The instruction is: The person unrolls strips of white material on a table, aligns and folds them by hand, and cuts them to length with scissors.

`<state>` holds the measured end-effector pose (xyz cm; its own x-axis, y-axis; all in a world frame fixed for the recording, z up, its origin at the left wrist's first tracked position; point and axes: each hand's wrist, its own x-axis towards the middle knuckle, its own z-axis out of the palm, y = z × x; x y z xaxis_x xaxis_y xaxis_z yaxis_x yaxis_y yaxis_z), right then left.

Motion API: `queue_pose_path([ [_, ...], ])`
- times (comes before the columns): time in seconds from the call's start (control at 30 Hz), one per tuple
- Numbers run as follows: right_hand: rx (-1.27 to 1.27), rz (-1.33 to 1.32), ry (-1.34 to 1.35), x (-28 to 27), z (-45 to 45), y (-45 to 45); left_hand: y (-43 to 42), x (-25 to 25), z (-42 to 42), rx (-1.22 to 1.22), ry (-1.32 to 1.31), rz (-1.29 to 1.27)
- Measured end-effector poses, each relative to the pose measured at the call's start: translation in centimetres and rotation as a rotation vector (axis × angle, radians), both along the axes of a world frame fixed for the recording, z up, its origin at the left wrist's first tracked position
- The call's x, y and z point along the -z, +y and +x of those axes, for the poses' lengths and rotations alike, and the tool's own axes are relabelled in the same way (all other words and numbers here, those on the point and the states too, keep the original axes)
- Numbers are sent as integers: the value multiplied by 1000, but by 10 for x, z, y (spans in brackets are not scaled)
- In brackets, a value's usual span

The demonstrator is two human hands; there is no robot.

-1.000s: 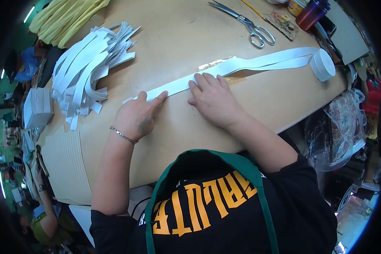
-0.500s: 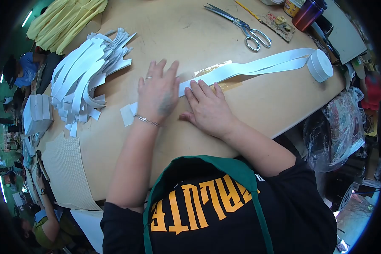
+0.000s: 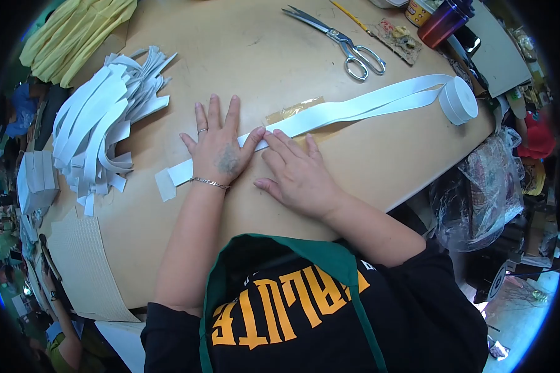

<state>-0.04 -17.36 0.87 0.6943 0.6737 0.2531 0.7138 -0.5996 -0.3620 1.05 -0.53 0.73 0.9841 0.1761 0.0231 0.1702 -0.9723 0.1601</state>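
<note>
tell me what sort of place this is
Most likely a workshop, perhaps one handling fabric or similar strip material. Large metal scissors, a heap of white strips and a roll of white band share one broad table.

The white strip [image 3: 336,112] looks matt and smooth, the tape [image 3: 297,109] beside it glossy plastic, the worktop [image 3: 242,65] smooth with faint sheen. Toward its far edge, the scissors [image 3: 339,36] are polished metal, the flask [image 3: 440,23] metallic and glossy. Beyond the right edge, the bag [image 3: 470,202] is crinkled, shiny plastic.
</note>
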Motion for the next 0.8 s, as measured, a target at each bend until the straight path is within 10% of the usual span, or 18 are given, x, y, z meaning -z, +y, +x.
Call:
queue_pose_path([
  [0.8, 256, 292, -188, -12, 89, -51, -2, -7, -1, -31, 17, -25],
])
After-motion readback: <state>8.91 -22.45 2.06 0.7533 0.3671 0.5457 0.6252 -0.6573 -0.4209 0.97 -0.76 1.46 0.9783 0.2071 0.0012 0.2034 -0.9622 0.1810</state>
